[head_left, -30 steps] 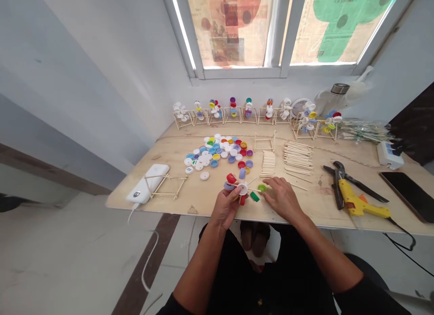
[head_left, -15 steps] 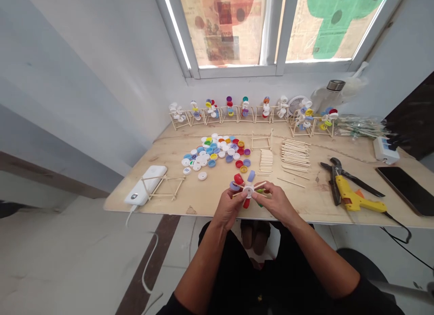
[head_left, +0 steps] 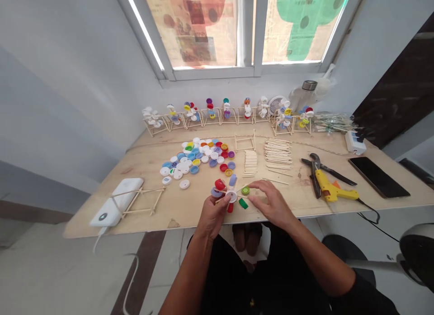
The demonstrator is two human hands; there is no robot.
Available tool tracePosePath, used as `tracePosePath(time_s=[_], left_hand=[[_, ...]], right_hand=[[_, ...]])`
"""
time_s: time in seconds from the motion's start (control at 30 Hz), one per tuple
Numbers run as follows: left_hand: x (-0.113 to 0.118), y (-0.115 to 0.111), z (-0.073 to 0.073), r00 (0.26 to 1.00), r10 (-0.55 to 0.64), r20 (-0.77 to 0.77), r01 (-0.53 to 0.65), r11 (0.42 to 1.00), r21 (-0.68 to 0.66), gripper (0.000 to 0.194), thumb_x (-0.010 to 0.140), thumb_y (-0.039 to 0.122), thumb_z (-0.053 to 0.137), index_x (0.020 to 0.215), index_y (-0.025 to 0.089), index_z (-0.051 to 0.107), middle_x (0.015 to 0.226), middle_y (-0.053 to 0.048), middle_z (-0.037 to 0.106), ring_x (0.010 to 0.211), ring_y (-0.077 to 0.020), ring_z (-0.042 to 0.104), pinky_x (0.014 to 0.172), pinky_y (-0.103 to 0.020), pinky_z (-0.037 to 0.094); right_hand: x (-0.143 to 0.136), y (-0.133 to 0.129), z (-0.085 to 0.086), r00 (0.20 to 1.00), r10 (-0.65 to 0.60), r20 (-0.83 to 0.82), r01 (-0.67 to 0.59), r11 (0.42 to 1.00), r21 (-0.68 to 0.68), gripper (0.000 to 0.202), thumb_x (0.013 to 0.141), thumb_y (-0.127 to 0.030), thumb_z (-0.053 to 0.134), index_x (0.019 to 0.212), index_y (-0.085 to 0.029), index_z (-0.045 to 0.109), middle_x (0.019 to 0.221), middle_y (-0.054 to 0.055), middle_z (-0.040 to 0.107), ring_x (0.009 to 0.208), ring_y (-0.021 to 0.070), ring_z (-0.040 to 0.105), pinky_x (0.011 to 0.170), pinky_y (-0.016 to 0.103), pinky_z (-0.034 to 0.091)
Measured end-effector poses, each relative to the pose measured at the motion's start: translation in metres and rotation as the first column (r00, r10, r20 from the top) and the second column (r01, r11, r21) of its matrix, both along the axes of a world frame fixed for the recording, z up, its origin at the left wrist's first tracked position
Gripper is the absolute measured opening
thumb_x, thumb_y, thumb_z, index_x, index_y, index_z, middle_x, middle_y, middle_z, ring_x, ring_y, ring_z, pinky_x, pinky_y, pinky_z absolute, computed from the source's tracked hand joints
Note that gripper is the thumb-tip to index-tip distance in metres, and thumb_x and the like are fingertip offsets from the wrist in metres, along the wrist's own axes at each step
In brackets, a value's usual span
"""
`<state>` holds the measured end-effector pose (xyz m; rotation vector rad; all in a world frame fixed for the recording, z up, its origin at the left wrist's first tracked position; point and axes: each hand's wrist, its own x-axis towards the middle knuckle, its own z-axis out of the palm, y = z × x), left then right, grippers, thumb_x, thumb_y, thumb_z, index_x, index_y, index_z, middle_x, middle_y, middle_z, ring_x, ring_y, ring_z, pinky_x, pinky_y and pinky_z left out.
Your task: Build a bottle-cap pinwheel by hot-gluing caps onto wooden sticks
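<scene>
A: Where's the bottle-cap wheel (head_left: 233,195)?
B: Up off the front edge of the worktop (head_left: 190,206), approx. center. L hand (head_left: 210,215) pinches its white hub, thumb on the near side. Caps on the spokes: red, periwinkle, dk green, etc.
A: & R hand (head_left: 274,207)?
B: Thumb & forefinger spread, tips right by the lt green cap (head_left: 245,190) on the wheel's R side. Can't tell if they grip it.
A: What's nearby?
B: Loose cap pile (head_left: 195,155) behind & to the L, mixed colors, lots of white. Then short-stick stack (head_left: 251,163), long-stick stack (head_left: 278,153) to its R, bare stick frame (head_left: 244,142) behind the short ones.
A: Far R?
B: Yellow glue gun (head_left: 334,190) w/ pliers (head_left: 317,179) next to it, then phone (head_left: 379,177).
A: Far L?
B: White power bank (head_left: 118,199), another stick frame (head_left: 142,202) partly over it.
A: Back?
B: Row of cap wheels on stick stands (head_left: 226,110) along the wall.
</scene>
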<state>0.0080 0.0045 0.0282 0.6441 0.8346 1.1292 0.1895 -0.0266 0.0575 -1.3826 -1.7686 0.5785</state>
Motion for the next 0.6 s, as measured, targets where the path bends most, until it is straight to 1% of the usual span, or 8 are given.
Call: tracePosePath(time_s=[0.1,0.17,0.27,0.33,0.37,0.47,0.53,0.6], left_hand=[[-0.003,0.001,-0.002,1.000,0.024,-0.006,-0.023,1.000,0.009,0.035,0.051,0.026,0.084,0.080,0.013,0.069,0.076,-0.003,0.069,0.072,-0.0149,0.062,0.071,-0.026,0.046],[-0.004,0.001,-0.003,0.999,0.034,-0.001,-0.034,0.999,0.024,0.034,0.051,0.025,0.084,0.078,0.013,0.069,0.076,-0.003,0.068,0.073,-0.0151,0.062,0.072,-0.026,0.046],[-0.005,0.003,-0.003,0.999,0.034,0.007,-0.034,0.999,0.031,0.035,0.049,0.025,0.085,0.079,0.013,0.069,0.078,-0.003,0.068,0.073,-0.0155,0.062,0.072,-0.027,0.047],[-0.003,0.004,-0.003,0.999,0.044,0.021,-0.044,0.998,0.034,0.035,0.049,0.026,0.085,0.079,0.014,0.069,0.078,-0.002,0.068,0.073,-0.0151,0.062,0.071,-0.027,0.047],[-0.002,0.005,-0.004,0.998,0.051,0.028,-0.052,0.998,0.036,0.035,0.049,0.025,0.085,0.078,0.014,0.069,0.078,-0.002,0.067,0.073,-0.0149,0.062,0.071,-0.026,0.047],[0.000,0.005,-0.005,0.999,0.051,0.020,-0.051,0.998,0.042,0.033,0.052,0.026,0.084,0.078,0.013,0.069,0.078,-0.003,0.067,0.074,-0.0152,0.062,0.071,-0.026,0.047],[0.001,0.006,-0.006,0.999,0.050,0.016,-0.051,0.998,0.047,0.032,0.053,0.026,0.083,0.079,0.013,0.068,0.077,-0.003,0.067,0.073,-0.0149,0.062,0.071,-0.026,0.046],[0.000,0.006,-0.007,0.998,0.057,0.032,-0.059,0.997,0.048,0.032,0.054,0.026,0.083,0.079,0.013,0.068,0.076,-0.002,0.067,0.073,-0.0143,0.063,0.072,-0.026,0.046]], right_hand=[[0.043,-0.014,0.003,0.982,-0.160,0.102,0.142,0.976,0.163,0.024,0.086,-0.033,0.052,0.106,-0.022,0.061,0.106,0.008,0.065,0.102,0.0224,0.057,0.091,0.041,0.044],[0.081,-0.026,0.001,0.922,-0.320,0.218,0.253,0.924,0.287,0.024,0.087,-0.031,0.051,0.107,-0.021,0.060,0.106,0.009,0.065,0.102,0.0235,0.057,0.091,0.042,0.043],[0.141,-0.045,-0.005,0.757,-0.510,0.408,0.339,0.841,0.422,0.027,0.086,-0.028,0.049,0.107,-0.017,0.061,0.102,0.011,0.065,0.097,0.0249,0.057,0.089,0.041,0.044],[0.176,-0.057,-0.011,0.627,-0.577,0.524,0.359,0.810,0.463,0.031,0.085,-0.026,0.046,0.111,-0.016,0.060,0.106,0.012,0.064,0.099,0.0266,0.056,0.088,0.042,0.043],[0.190,-0.062,-0.014,0.578,-0.574,0.580,0.342,0.816,0.466,0.033,0.084,-0.025,0.045,0.112,-0.015,0.060,0.109,0.012,0.064,0.100,0.0275,0.056,0.087,0.042,0.043],[0.220,-0.071,-0.023,0.458,-0.468,0.755,0.285,0.882,0.374,0.040,0.081,-0.023,0.043,0.118,-0.015,0.057,0.117,0.015,0.060,0.100,0.0306,0.055,0.080,0.043,0.044],[0.229,-0.070,-0.028,0.422,-0.391,0.818,0.264,0.916,0.302,0.042,0.079,-0.023,0.043,0.119,-0.015,0.056,0.120,0.017,0.058,0.097,0.0324,0.056,0.076,0.043,0.044],[0.234,-0.066,-0.032,0.423,-0.329,0.844,0.237,0.939,0.248,0.043,0.078,-0.026,0.044,0.118,-0.016,0.056,0.121,0.018,0.057,0.097,0.0339,0.057,0.074,0.044,0.043]])
